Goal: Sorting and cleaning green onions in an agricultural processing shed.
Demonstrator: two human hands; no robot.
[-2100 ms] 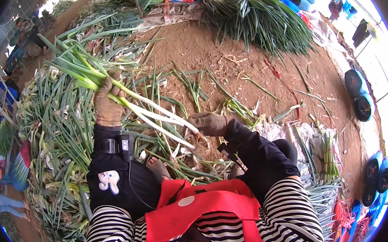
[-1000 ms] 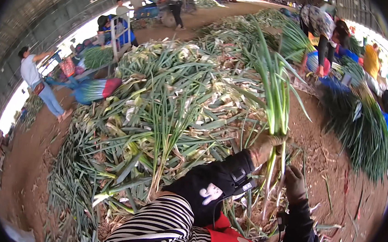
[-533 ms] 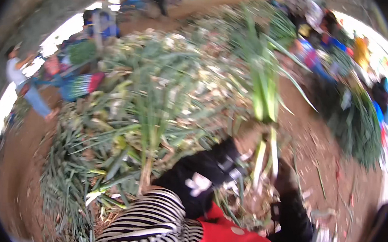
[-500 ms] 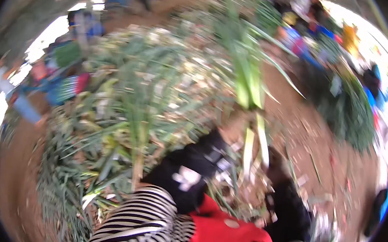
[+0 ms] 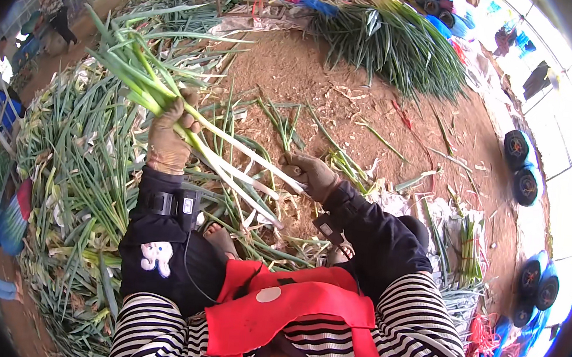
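Observation:
My left hand (image 5: 172, 131) is closed around a few long green onions (image 5: 234, 145). Their leafy tops lean up to the far left, and their white stalks slant down to the right. Close to the white root ends is my right hand (image 5: 308, 174), its gloved fingers curled at the end of the uppermost stalk. What those fingers pinch, if anything, is too small to make out. Both hands wear brownish, soiled gloves. Loose trimmed leaves (image 5: 79, 174) are heaped beside and below my left arm.
A big pile of green onions (image 5: 399, 46) lies at the far right. A tied bundle (image 5: 471, 252) rests right of my right arm. Black-and-blue wheel-like rolls (image 5: 516, 150) line the right edge. Leaf scraps litter the brown dirt ground (image 5: 367, 107). Other people are at the far left.
The view has swung round and become sharper. The green onions, upright before, now slant leftward in my left hand. My right hand has come up from lower down to their root ends.

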